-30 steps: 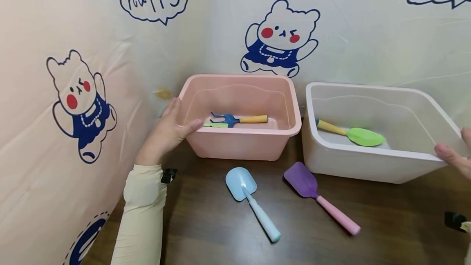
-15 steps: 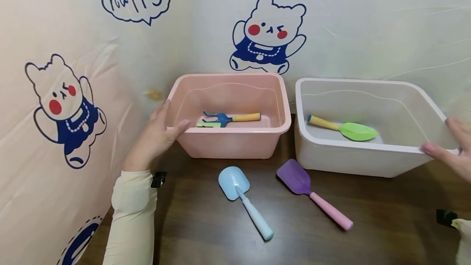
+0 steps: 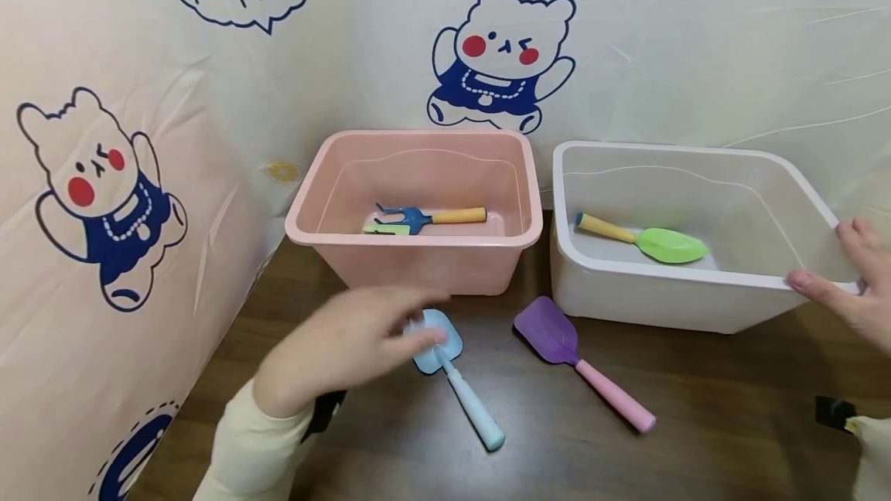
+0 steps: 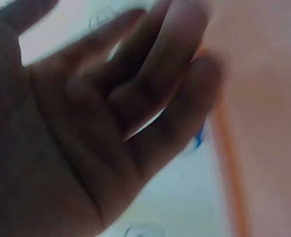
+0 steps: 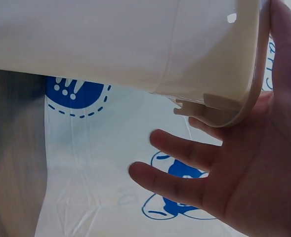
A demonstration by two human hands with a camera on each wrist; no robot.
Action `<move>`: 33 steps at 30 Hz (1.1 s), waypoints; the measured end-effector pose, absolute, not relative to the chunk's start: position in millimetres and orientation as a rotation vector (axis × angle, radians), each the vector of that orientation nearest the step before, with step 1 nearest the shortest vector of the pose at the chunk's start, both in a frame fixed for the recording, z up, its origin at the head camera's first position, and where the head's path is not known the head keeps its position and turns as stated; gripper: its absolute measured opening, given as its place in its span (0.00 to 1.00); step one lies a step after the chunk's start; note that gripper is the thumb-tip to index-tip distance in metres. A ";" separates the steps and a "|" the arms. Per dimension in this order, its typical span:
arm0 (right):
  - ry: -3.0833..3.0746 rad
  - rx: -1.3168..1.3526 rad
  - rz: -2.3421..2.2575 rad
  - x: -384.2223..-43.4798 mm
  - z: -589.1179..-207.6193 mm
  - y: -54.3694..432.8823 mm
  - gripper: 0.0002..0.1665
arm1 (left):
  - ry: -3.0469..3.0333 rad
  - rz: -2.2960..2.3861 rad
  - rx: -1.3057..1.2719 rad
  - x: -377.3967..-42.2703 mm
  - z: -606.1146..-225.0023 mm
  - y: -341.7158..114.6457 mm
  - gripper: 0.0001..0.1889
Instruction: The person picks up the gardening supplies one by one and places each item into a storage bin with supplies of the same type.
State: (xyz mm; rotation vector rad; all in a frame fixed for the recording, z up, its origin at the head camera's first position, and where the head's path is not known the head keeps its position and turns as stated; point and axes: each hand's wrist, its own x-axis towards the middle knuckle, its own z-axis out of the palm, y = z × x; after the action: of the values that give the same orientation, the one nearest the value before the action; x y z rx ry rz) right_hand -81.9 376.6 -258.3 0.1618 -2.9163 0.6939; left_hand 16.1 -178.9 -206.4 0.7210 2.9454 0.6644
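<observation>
My left hand hovers over the light blue shovel, partly covering its blade, with loosely bent fingers and nothing held. In the left wrist view that hand is blurred beside the pink bin. At the front right corner of the white bin, my right hand rests its thumb on the rim. The right wrist view has the straight fingers outside and below that corner. Next to the light blue shovel lies a purple shovel with a pink handle.
Inside the pink bin lie a blue hand fork with a yellow handle and a light green piece. The white bin holds a green trowel. A patterned cloth stands behind the bins on the brown table.
My left hand has left the pink bin's left rim and moved right and toward me, over the light blue shovel. The right hand stays at the white bin's corner. The head view has shifted slightly.
</observation>
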 end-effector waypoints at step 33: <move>-3.056 0.133 0.709 -81.2 -241.4 378.2 0.56 | 2.580 0.468 0.719 27.5 -294.4 -137.5 0.14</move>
State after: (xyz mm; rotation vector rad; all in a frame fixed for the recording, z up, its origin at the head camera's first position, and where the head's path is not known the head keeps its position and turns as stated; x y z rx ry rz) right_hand -81.2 378.2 -241.4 0.1332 -3.0563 0.7090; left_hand 27.5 -137.5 -294.4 0.7190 2.5801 0.4681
